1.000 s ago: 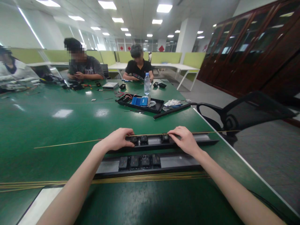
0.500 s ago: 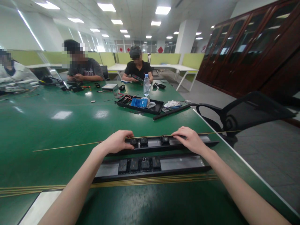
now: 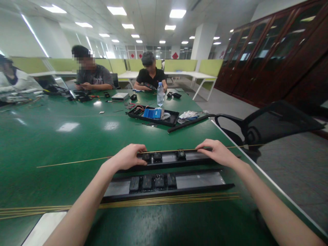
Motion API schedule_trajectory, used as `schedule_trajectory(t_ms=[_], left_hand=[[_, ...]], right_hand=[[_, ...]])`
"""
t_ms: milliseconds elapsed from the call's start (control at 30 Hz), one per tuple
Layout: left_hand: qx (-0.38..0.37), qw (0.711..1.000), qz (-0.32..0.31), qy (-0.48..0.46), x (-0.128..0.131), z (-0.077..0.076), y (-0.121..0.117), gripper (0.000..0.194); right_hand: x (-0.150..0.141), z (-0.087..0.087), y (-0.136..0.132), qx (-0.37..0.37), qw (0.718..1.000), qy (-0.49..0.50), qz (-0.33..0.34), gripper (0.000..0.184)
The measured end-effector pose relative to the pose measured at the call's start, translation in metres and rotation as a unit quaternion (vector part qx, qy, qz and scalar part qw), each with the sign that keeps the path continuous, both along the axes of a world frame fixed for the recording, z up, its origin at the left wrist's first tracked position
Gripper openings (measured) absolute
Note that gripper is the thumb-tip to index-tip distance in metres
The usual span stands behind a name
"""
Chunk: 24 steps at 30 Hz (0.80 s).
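A long black channel (image 3: 166,163) with a grey inner face lies across the green table, holding several small black blocks (image 3: 157,157). A thin brass rod (image 3: 174,150) runs along its back edge and reaches past both ends. My left hand (image 3: 128,156) bends over the channel's left part, thumb in front and fingers behind, around the leftmost block. The rod passes under those fingers. Farther right, my right hand (image 3: 215,152) pinches the rod between thumb and fingertips. A second channel (image 3: 200,179) with several larger black blocks (image 3: 147,182) lies nearer to me.
Several brass rods (image 3: 169,199) lie along the near side of the second channel. A white panel (image 3: 44,227) sits at lower left. Beyond are a black tray (image 3: 170,119), gloves (image 3: 189,115), a water bottle (image 3: 160,94) and two seated people. A chair (image 3: 276,119) stands right.
My right hand has slid a little to the right along the rod. My left hand stays at almost the same spot, and the channels lie as before.
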<state>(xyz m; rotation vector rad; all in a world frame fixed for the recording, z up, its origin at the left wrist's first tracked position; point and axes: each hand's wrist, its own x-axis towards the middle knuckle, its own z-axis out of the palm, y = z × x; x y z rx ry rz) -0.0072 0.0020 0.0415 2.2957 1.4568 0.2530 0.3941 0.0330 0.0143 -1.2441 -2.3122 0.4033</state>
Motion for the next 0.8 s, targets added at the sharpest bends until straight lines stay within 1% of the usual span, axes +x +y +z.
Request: schedule_trajectory(t_ms=[500,800], left_hand=[[-0.009,1.000,0.002,0.003,0.002,0.003,-0.001,0.035],[-0.019,1.000,0.006,-0.006,0.002,0.001,0.001,0.037]], right_hand=[[0.020,0.007,0.003,-0.038,0.999,-0.009,-0.025,0.019],[0.027,0.017,0.001,-0.064,0.997,-0.020,-0.048,0.025]])
